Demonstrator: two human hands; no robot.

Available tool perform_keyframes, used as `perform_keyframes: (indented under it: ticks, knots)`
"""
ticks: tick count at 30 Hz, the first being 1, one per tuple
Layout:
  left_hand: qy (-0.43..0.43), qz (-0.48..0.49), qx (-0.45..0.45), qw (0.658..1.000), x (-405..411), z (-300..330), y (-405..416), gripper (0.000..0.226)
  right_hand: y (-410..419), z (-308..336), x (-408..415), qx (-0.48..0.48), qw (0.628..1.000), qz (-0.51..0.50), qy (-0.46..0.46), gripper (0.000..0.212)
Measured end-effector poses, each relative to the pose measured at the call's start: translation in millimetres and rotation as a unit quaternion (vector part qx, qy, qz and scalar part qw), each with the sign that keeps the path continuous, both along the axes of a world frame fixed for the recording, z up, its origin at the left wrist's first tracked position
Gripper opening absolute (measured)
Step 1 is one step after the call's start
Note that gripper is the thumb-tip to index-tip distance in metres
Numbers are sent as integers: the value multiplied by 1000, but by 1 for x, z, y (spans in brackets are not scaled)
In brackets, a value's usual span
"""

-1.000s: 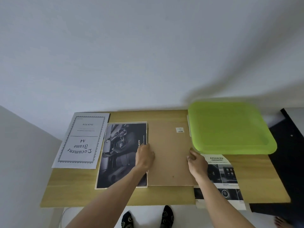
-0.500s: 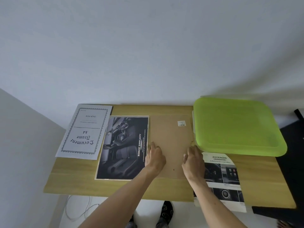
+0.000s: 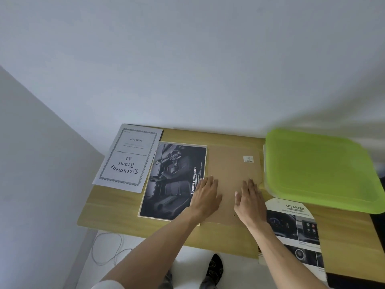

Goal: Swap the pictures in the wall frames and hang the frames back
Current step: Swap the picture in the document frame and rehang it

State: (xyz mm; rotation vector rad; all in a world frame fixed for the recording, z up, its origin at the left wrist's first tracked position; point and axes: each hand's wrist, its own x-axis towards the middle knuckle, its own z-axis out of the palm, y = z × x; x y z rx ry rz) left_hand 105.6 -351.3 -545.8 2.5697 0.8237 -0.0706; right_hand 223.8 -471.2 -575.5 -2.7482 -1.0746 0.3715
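While both flat hands, left hand (image 3: 206,195) and right hand (image 3: 250,197), press it, the backing board (image 3: 229,163) apparently lies lengthwise away.

We are seeing soft, even daylight, somewhat dim and cool on the wall (image 3: 187,59). The green tray (image 3: 320,170) is smearing with motion blur at its far edge. Wide-angle distortion is bending the table (image 3: 116,207) edges. Shadows are staying faint.

Both hands flat on the brown backing board (image 3: 229,184) on the desk (image 3: 116,207), left hand (image 3: 205,195) beside the right hand (image 3: 250,198), dark car print (image 3: 173,180) just left.
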Motion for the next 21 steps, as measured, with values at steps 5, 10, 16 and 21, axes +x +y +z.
perform_keyframes:
  ticks: [5,10,16,21]
  knots:
    - [-47,57,24,997,-38,18,65,43,52,30,-12,65,997,37,22,41]
    - [-23,131,16,991,-97,27,146,48,121,51,-53,77,992,75,65,46]
    - [32,166,24,985,-168,19,219,63,198,52,-113,84,982,145,87,52]
    - [89,87,-8,992,-223,-6,257,85,243,27,-161,44,956,285,58,64]
